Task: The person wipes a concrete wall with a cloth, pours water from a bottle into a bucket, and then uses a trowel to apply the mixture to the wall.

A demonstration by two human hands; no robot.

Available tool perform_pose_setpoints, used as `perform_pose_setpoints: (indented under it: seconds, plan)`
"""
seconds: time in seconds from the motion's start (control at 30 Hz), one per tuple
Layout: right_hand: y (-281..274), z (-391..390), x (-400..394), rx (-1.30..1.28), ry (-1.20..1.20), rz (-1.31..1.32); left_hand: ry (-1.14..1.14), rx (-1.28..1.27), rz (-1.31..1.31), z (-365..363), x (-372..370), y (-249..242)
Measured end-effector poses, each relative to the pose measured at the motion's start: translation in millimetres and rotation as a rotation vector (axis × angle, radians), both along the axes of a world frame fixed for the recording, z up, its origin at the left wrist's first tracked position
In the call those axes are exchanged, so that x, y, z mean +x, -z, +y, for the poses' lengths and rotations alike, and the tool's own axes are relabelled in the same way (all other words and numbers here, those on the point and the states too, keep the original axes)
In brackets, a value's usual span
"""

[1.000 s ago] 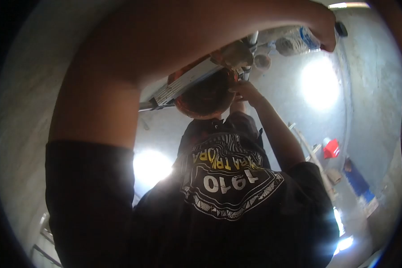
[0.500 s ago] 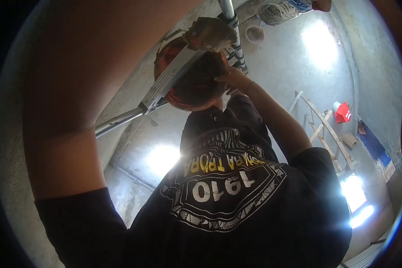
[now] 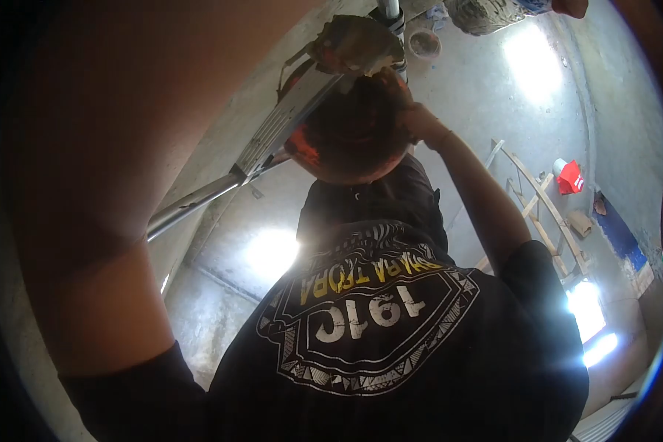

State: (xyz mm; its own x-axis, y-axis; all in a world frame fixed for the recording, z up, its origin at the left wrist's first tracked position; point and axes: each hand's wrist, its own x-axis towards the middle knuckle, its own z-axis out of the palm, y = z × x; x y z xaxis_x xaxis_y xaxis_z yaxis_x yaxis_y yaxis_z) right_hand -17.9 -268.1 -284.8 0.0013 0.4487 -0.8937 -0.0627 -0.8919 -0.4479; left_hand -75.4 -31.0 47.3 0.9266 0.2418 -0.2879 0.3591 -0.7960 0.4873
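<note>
An orange bowl [image 3: 353, 158], its inside dark and smeared with what looks like mortar, is in front of my waist. My right hand [image 3: 420, 124] grips its right rim, fingers partly in shadow. A ribbed metal bar [image 3: 269, 144] crosses over the bowl's left side. At the upper end of that bar sits a rough, brown, crusted piece [image 3: 357, 46] whose kind I cannot make out. My left arm is raised across the left side, and its hand is beyond the top edge of the view.
Metal scaffold tubes [image 3: 199, 210] run beside the bowl. On the grey floor below are a round bucket [image 3: 424, 44], a patterned sack-like bundle [image 3: 482, 16], a wooden frame [image 3: 545, 199], a red-and-white thing [image 3: 569, 177] and a blue panel [image 3: 617, 232].
My right hand and the orange bowl have moved to the right, away from the metal bar. My left arm has shifted a little to the left and fills more of the view.
</note>
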Motion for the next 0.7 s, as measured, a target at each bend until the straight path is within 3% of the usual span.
perform_pose_setpoints:
  seconds: [0.1,0.17,0.23,0.27,0.33,0.4,0.43,0.57,0.63,0.7]
  plan:
    - [-19.5,-6.9,26.2,0.028,-0.034,0.041,-0.030,-0.037,-0.018,-3.1,-18.9,-14.8]
    - [-23.2,-23.6,61.1,0.082,-0.064,0.132,-0.053,-0.059,-0.032,6.0,0.9,8.7]
    - [-60.2,-21.2,72.5,0.023,0.017,0.043,-0.077,-0.082,-0.044,0.6,-9.3,2.0]
    - [-63.6,-30.4,87.4,0.034,0.033,0.064,-0.089,-0.096,-0.049,13.8,18.0,26.2]
    - [-88.1,-35.7,108.8,-0.003,-0.034,0.021,-0.107,-0.123,-0.058,-2.4,-23.7,-3.9]
    - [-121.6,-44.9,130.9,-0.023,0.022,-0.046,-0.119,-0.144,-0.073,43.0,51.8,59.0]
    - [-114.2,-67.8,160.0,-0.030,0.063,-0.046,-0.121,-0.155,-0.083,43.7,57.5,57.0]
    - [-182.3,-83.8,198.8,-0.198,0.068,-0.177,-0.136,-0.192,-0.128,41.1,64.4,33.7]
    - [-197.6,-105.2,203.6,-0.143,0.138,-0.201,-0.141,-0.189,-0.152,40.0,66.4,24.4]
    - [-202.2,-128.0,208.6,-0.095,0.282,-0.232,-0.330,-0.249,-0.266,36.0,66.6,35.7]
